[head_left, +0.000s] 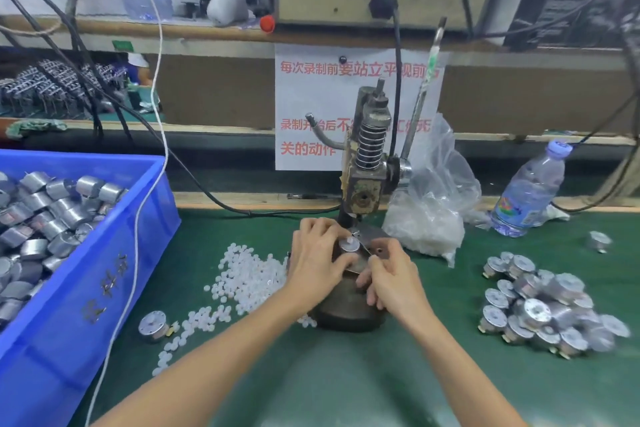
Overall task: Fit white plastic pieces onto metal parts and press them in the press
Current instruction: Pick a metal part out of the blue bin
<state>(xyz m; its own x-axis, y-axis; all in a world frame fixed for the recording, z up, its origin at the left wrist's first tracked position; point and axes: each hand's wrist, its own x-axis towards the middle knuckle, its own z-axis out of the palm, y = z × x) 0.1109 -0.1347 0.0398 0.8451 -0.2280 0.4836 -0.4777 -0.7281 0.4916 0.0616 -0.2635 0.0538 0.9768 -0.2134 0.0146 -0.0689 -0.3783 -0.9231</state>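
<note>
- Left grip (317,253): fingers and thumb curled round a metal part (349,247), holding it upright on the press base (346,314).
- White plastic piece (350,240) sits on top of that metal part, at its middle. Too small to tell how far it is seated.
- Right grip (391,276): just right of the part, fingers curled, thumb and forefinger drawn close at the part's right edge. Cannot tell whether they pinch anything.
- Both grips are close together over the base, directly below the press (369,156) head with its coil spring.
- Press lever (420,97) rises tilted behind the right grip; no hand on it.
- Just left of the left grip: loose white pieces (242,276) scattered over the green desk (329,385), trailing toward the near left.
- Further left, at the end of that trail: one stray motor-like part (153,326) lying alone.
- Far left: blue crate (69,305), heaped with the same silver parts.
- Behind and right of the right grip: clear plastic bag (429,211) with white pieces inside, against the press's side.
- Right of the right grip, well apart: heap of silver parts (540,308); a single one (599,241) sits beyond it.
- Water bottle (530,191) stands past the bag, further right.
- Behind the press: paper sign (311,107) with red writing.
</note>
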